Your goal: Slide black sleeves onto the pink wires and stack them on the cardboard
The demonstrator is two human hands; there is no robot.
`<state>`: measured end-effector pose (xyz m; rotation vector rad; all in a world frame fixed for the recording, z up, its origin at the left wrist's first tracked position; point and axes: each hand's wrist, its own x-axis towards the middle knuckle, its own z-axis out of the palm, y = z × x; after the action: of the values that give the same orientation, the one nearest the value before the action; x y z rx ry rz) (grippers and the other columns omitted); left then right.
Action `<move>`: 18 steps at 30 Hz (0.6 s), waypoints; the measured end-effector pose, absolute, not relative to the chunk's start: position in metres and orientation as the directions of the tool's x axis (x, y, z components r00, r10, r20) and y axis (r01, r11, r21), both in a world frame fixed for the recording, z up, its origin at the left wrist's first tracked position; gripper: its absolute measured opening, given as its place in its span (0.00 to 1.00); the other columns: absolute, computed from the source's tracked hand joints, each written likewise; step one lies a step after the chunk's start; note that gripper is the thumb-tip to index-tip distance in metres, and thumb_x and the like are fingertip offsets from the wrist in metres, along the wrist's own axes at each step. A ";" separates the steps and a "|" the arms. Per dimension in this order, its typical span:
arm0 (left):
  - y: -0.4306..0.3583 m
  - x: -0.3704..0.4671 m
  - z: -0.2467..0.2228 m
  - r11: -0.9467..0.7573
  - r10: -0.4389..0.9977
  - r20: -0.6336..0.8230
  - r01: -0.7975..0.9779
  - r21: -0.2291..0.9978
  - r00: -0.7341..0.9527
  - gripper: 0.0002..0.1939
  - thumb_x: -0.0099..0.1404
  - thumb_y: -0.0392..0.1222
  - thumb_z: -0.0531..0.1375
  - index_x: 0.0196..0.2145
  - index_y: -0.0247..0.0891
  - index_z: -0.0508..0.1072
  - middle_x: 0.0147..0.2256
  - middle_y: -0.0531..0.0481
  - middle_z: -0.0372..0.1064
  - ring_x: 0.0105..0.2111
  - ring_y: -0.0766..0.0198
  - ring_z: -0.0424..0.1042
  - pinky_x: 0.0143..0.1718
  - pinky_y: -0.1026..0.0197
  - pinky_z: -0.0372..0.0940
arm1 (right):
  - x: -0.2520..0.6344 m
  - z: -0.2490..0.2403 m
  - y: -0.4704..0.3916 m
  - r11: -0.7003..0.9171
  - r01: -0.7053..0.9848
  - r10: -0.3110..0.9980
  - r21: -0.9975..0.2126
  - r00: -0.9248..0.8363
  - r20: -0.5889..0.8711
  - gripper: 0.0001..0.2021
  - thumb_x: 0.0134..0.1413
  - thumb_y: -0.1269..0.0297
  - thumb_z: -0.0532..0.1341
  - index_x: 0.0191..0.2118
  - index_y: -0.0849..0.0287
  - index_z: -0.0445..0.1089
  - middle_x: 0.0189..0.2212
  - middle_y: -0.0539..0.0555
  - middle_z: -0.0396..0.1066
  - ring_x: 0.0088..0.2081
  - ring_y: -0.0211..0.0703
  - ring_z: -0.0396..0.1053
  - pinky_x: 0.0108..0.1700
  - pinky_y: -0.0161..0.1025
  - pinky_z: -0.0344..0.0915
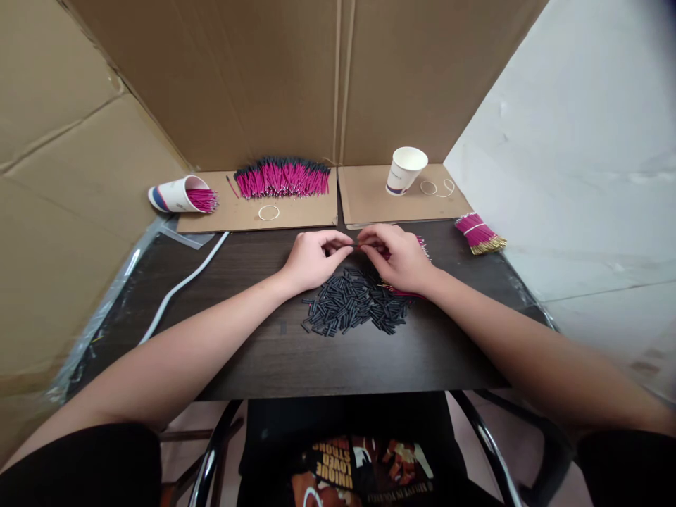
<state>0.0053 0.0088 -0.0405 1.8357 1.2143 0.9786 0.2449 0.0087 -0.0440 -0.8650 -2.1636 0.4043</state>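
The person's left hand (313, 260) and right hand (402, 257) meet over the middle of the dark surface (353, 366), thumb and fingers of each pinched nearly closed on a thin dark piece (355, 245). From where I stand it lies roughly level, its long axis running from 9 o'clock to 3. The fingertips cover its ends, so I can't tell which end is which, or whether it is one part or two. Pink wires (424, 248) poke out beyond the right hand, which hides most of them; whether its curled fingers also hold any, I can't tell. Just below the hands, at 6 o'clock, spreads the pile of black sleeves (343, 306), its upper edge partly behind the hands. Dark wood grain shows from the pile down to the near edge, and again toward 9 o'clock as far as the white cable (182, 283). The cardboard strip (222, 220) bounds 11 o'clock; the banded bundle (478, 232) sits well apart at 2, brass ends pointing toward 4.
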 end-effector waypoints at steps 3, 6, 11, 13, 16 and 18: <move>0.009 0.005 -0.041 -0.302 0.941 0.205 0.397 0.867 0.269 0.09 0.70 0.41 0.71 0.46 0.38 0.88 0.40 0.47 0.86 0.35 0.66 0.80 0.44 0.59 0.75 | 0.245 -0.044 0.009 0.720 0.452 0.694 -0.527 -0.483 0.534 0.06 0.77 0.66 0.60 0.53 0.54 0.72 0.46 0.56 0.82 0.47 0.52 0.81 0.52 0.51 0.72; 0.009 0.005 -0.042 -0.300 0.942 0.203 0.396 0.868 0.268 0.09 0.70 0.41 0.71 0.46 0.38 0.88 0.40 0.47 0.87 0.35 0.66 0.80 0.44 0.60 0.75 | 0.245 -0.044 0.009 0.720 0.451 0.693 -0.527 -0.484 0.534 0.06 0.77 0.66 0.60 0.53 0.55 0.72 0.46 0.57 0.82 0.46 0.52 0.80 0.52 0.51 0.71; 0.008 0.005 -0.041 -0.295 0.943 0.197 0.401 0.867 0.268 0.09 0.70 0.41 0.71 0.46 0.37 0.88 0.40 0.47 0.87 0.36 0.66 0.80 0.45 0.60 0.75 | 0.245 -0.043 0.008 0.714 0.462 0.700 -0.526 -0.483 0.526 0.06 0.76 0.66 0.60 0.53 0.55 0.72 0.46 0.57 0.82 0.47 0.52 0.80 0.53 0.51 0.71; 0.008 0.005 -0.040 -0.294 0.943 0.195 0.403 0.867 0.268 0.10 0.70 0.42 0.70 0.46 0.37 0.88 0.41 0.47 0.87 0.36 0.66 0.80 0.45 0.59 0.76 | 0.245 -0.043 0.008 0.710 0.465 0.705 -0.530 -0.480 0.523 0.06 0.76 0.65 0.60 0.53 0.54 0.72 0.46 0.57 0.82 0.47 0.52 0.80 0.53 0.52 0.72; 0.008 0.005 -0.039 -0.296 0.943 0.195 0.406 0.865 0.271 0.10 0.70 0.43 0.70 0.46 0.38 0.88 0.41 0.46 0.87 0.35 0.65 0.80 0.46 0.59 0.76 | 0.245 -0.043 0.008 0.679 0.484 0.734 -0.552 -0.474 0.487 0.06 0.77 0.64 0.60 0.53 0.54 0.72 0.47 0.57 0.82 0.47 0.53 0.80 0.53 0.53 0.72; 0.007 0.005 -0.038 -0.300 0.941 0.198 0.407 0.863 0.274 0.11 0.69 0.43 0.70 0.46 0.37 0.88 0.41 0.45 0.86 0.35 0.65 0.79 0.45 0.59 0.76 | 0.244 -0.043 0.008 0.671 0.484 0.741 -0.562 -0.476 0.474 0.06 0.76 0.64 0.60 0.53 0.54 0.72 0.47 0.57 0.82 0.47 0.54 0.80 0.53 0.53 0.72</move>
<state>0.0053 0.0073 -0.0385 1.8437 1.2189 0.9667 0.2443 0.0082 -0.0431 -0.9396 -2.1667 0.4594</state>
